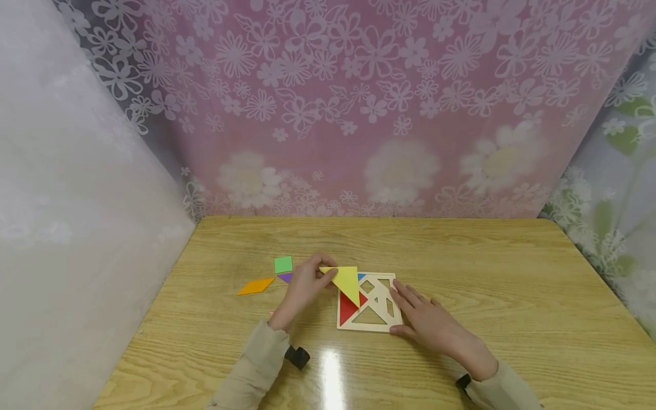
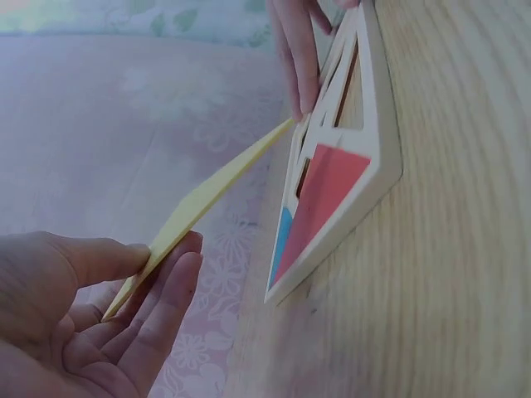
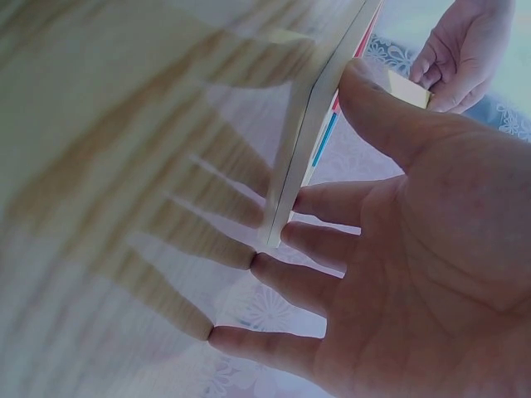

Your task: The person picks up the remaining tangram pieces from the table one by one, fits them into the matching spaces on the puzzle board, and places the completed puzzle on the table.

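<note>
Your left beige cloth sleeve (image 1: 251, 364) comes nearest, cut off by the lower border. Beyond it, the wood-grained worktop (image 1: 179, 330) ends leftward at a pale wall covering (image 1: 102, 199). Lying flat are a thin orange parallelogram (image 1: 255, 286), then a green square (image 1: 283, 265); a purple angular piece (image 1: 285, 277) just beside them is partly hidden by your left hand (image 1: 307, 279). Its thumb and fingers pinch a smooth, thin yellow triangle (image 1: 350, 280), raised and tilted over a pale wooden puzzle tray (image 1: 364, 327); whether the tip touches, you cannot tell. It covers part of a red triangle (image 1: 346, 310) seated at the tray's left, and only a sliver of a blue piece (image 1: 361, 277) shows. Your right hand (image 1: 435, 324), fingers straight and spread, touches the tray's right edge. Past it, grain runs on widely to the worktop's right edge.
</note>
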The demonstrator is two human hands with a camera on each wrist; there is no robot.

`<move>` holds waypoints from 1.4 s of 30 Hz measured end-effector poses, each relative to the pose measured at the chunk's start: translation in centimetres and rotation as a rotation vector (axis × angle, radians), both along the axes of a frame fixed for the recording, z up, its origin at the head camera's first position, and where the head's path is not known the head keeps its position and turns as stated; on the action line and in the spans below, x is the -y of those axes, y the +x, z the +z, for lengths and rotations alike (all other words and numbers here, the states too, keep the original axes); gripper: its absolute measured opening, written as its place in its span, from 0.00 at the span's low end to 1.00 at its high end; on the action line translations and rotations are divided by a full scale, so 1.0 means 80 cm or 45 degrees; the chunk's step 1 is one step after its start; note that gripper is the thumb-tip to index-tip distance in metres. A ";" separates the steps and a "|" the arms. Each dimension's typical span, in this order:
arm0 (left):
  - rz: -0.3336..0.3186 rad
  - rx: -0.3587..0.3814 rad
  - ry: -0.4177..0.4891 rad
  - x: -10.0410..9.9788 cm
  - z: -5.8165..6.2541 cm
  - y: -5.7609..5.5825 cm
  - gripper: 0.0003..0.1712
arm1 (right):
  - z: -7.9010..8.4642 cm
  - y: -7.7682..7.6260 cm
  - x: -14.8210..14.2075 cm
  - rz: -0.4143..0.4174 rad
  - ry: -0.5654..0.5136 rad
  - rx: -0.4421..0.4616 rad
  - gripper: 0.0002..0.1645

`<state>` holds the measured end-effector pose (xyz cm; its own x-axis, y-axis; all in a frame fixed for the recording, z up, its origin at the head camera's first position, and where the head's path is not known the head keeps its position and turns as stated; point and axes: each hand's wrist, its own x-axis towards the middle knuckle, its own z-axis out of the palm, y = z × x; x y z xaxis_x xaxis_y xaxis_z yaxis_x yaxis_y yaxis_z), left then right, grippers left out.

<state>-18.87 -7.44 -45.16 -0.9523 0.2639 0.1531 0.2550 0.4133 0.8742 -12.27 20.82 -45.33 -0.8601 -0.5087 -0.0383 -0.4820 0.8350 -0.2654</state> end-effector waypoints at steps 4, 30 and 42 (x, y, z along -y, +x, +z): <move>-0.041 0.049 0.091 -0.007 -0.002 0.008 0.05 | -0.001 0.000 0.000 0.007 -0.001 -0.009 0.46; -0.118 0.067 -0.090 -0.045 -0.022 0.036 0.04 | -0.002 -0.003 0.000 -0.016 0.001 0.023 0.46; -0.185 0.072 -0.157 -0.047 -0.023 0.038 0.08 | -0.003 -0.002 0.000 -0.020 0.014 0.025 0.47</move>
